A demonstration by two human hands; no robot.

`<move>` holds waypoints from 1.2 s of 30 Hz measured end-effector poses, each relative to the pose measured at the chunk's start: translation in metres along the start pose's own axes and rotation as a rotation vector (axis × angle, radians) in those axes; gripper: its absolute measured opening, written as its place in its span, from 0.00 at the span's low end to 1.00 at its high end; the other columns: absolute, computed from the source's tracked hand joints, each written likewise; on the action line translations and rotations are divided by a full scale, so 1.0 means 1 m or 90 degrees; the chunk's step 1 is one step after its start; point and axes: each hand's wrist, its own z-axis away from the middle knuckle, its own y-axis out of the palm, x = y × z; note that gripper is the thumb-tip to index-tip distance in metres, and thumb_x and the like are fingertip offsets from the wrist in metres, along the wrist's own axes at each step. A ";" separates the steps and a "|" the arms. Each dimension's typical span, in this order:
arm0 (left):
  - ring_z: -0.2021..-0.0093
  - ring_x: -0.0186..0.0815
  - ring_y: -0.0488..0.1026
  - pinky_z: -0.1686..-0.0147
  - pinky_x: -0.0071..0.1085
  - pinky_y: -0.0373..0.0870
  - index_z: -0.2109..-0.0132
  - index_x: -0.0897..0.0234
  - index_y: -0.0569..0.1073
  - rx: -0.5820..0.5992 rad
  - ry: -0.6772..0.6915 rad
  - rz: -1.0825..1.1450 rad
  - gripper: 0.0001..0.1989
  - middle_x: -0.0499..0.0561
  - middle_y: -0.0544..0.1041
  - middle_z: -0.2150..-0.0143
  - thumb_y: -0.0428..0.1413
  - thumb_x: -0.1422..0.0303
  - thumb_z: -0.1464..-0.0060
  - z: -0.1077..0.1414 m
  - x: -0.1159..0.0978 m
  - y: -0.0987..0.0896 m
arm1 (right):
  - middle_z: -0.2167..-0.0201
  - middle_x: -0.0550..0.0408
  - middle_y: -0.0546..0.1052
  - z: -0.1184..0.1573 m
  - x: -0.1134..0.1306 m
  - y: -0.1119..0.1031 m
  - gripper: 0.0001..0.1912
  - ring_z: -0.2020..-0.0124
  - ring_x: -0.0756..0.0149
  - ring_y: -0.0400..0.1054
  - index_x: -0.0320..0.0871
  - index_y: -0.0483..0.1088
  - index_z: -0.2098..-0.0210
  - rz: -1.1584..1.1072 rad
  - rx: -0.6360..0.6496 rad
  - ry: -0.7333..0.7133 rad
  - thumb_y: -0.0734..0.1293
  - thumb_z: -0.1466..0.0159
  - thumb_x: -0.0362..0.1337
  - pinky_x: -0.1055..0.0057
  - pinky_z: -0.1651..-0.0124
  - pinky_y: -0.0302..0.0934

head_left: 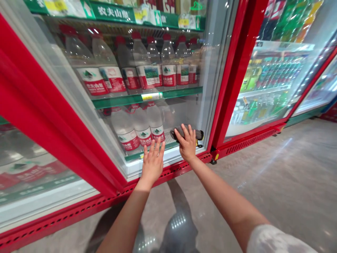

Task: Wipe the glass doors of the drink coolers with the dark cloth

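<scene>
My left hand [152,161] reaches toward the lower part of a glass-fronted fridge, fingers spread and nothing in it, just in front of the bottom-shelf water bottles [144,131]. To its right, my right hand [187,143] lies with spread fingers over a dark grey rolled item [199,135] with yellow and black parts at its right end. The fingers rest on or in front of this item without wrapping round it; whether they touch it is hard to tell. Red-capped bottles with red and white labels [168,72] line the shelf above.
The fridge's red frame [226,80] borders the glass, with a perforated red base strip [176,170] below. Another drinks fridge [268,80] stands at the right, and a further glass panel with bottles [28,168] at the left. Grey shiny floor [289,182] lies in front.
</scene>
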 end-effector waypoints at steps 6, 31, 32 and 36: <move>0.23 0.45 0.27 0.26 0.57 0.36 0.23 0.59 0.38 -0.016 -0.022 -0.004 0.45 0.55 0.35 0.22 0.53 0.76 0.40 0.008 0.016 -0.011 | 0.24 0.51 0.51 -0.027 -0.017 -0.004 0.46 0.23 0.47 0.38 0.54 0.51 0.26 -0.058 -0.156 0.182 0.55 0.42 0.26 0.34 0.30 0.45; 0.22 0.42 0.27 0.25 0.56 0.36 0.24 0.58 0.47 -0.032 -0.033 -0.024 0.39 0.54 0.40 0.21 0.50 0.77 0.38 0.027 0.055 -0.040 | 0.27 0.56 0.59 -0.013 0.082 0.017 0.36 0.23 0.51 0.38 0.60 0.63 0.32 -0.037 0.004 -0.141 0.61 0.38 0.28 0.39 0.26 0.35; 0.22 0.43 0.27 0.25 0.56 0.35 0.24 0.57 0.47 -0.030 -0.032 -0.019 0.40 0.53 0.39 0.21 0.50 0.78 0.39 0.028 0.056 -0.040 | 0.28 0.57 0.62 -0.003 0.074 0.017 0.34 0.24 0.53 0.42 0.62 0.66 0.35 -0.031 0.027 -0.189 0.62 0.37 0.29 0.40 0.26 0.35; 0.22 0.44 0.29 0.26 0.59 0.34 0.24 0.54 0.44 -0.027 -0.034 -0.010 0.44 0.52 0.40 0.21 0.51 0.80 0.42 0.034 0.061 -0.041 | 0.27 0.52 0.60 0.000 0.045 0.011 0.34 0.24 0.48 0.42 0.58 0.67 0.35 -0.009 -0.014 -0.158 0.62 0.39 0.31 0.33 0.28 0.36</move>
